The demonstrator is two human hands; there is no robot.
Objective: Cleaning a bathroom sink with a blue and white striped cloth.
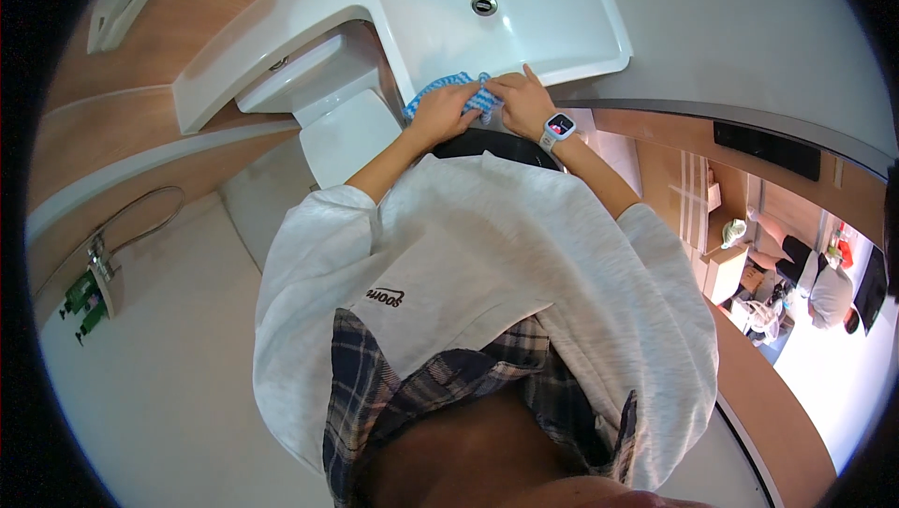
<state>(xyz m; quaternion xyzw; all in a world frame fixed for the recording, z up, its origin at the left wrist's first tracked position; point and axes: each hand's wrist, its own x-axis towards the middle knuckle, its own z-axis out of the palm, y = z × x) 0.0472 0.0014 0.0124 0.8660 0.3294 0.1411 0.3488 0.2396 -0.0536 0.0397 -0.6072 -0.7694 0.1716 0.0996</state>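
A blue-and-white patterned cloth (436, 87) is bunched between my hands at the near edge of the white sink (431, 35). My left hand (444, 117) is closed on its left part, the fingers curled over the fabric. On the other side, my right hand (524, 103) pinches the cloth's right end, with one finger sticking up. A light-coloured smartwatch (559, 127) is on my right wrist. The folds under my fingers are partly hidden.
Left of the sink stands a white toilet (348, 133) beneath the extended counter (281, 26). A shower mixer (99, 250) with green bottles (84, 300) is on the left wall. Through the doorway at right, a person (824, 288) is near boxes (726, 272).
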